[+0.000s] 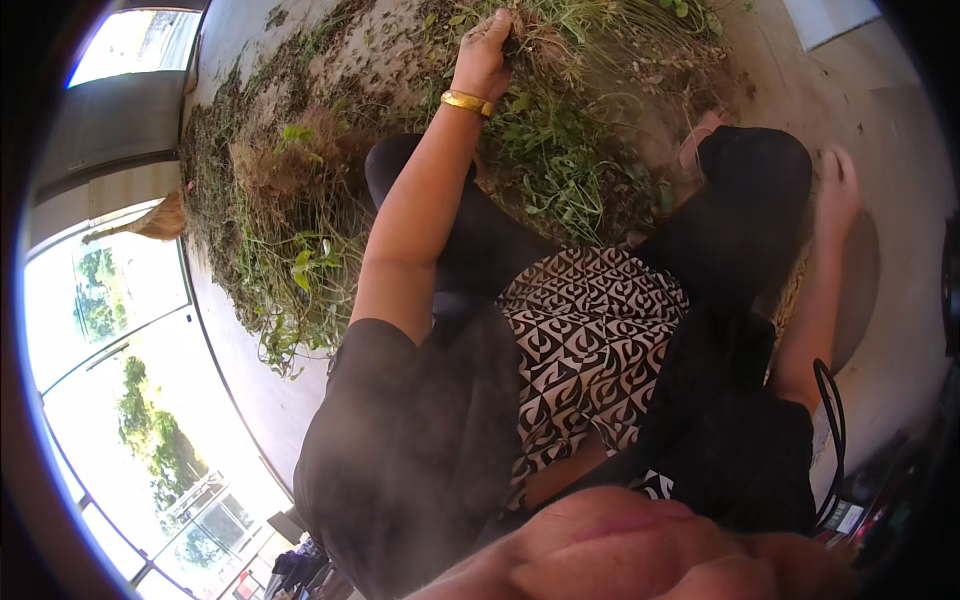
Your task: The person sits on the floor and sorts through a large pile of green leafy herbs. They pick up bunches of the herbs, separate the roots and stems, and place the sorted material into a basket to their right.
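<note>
My left hand (487, 58), with a gold bangle at its wrist, reaches forward into a heap of uprooted leafy plants (566, 169). Its fingers are closed around dry plant stems or roots (529, 37) at the heap's far side; the fingertips are partly hidden. Out to the right, beyond my bent knee, my right hand (838, 184) is blurred by motion over the floor, its fingers somewhat apart and nothing seen in it. Between my legs lie green stems and leaves.
More tangled plants (300, 172) pile up on the left. Soil crumbs and leaf bits lie on the pale floor (892, 112). Yellowish material (796, 296), too hidden to name, shows beside my right thigh. A dark round shape (862, 285) is under my right forearm. Large windows (105, 360) stand at the left.
</note>
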The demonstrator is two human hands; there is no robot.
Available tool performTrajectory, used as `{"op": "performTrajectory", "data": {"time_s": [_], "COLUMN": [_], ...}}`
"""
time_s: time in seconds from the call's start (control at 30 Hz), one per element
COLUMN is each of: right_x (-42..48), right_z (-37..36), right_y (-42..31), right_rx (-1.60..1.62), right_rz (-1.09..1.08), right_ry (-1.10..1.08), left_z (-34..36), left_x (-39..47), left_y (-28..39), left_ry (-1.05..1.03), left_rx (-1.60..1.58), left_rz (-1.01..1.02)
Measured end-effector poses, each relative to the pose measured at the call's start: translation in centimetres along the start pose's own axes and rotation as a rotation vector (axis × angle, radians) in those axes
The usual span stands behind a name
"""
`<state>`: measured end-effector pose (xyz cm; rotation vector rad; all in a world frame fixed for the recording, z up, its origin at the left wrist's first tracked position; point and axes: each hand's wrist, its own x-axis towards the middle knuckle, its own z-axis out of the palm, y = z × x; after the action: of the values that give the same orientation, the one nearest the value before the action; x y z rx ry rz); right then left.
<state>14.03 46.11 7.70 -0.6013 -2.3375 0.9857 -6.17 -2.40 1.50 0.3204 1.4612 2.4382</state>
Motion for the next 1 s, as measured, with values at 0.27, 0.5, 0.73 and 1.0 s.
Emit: {"op": "performTrajectory", "data": {"time_s": [0.27, 0.5, 0.73, 1.0], "right_x": [-5.8, -6.5, -6.0, -5.7], "right_z": [17.5, 21.2, 20.2, 19.3], "right_y": [-15.5, -15.4, -15.3, -15.7], "right_rx": [0.345, 0.606, 0.767, 0.708], "right_rz": [-0.319, -0.409, 0.113, 0.139], "right_ry": [-0.774, -0.648, -0.881, -1.026], "left_z": [7.5, 8.7, 9.1, 6.6], "left_x": [-2.5, -3.6, -3.6, -3.2], "left_y": [1.1, 0.4, 0.7, -2.0], "left_ry": [0.006, -0.134, -0.085, 0.123], "left_rx": [-0.051, 0.168, 0.574, 0.604], "left_rz": [-0.022, -0.021, 0.053, 0.145]}}
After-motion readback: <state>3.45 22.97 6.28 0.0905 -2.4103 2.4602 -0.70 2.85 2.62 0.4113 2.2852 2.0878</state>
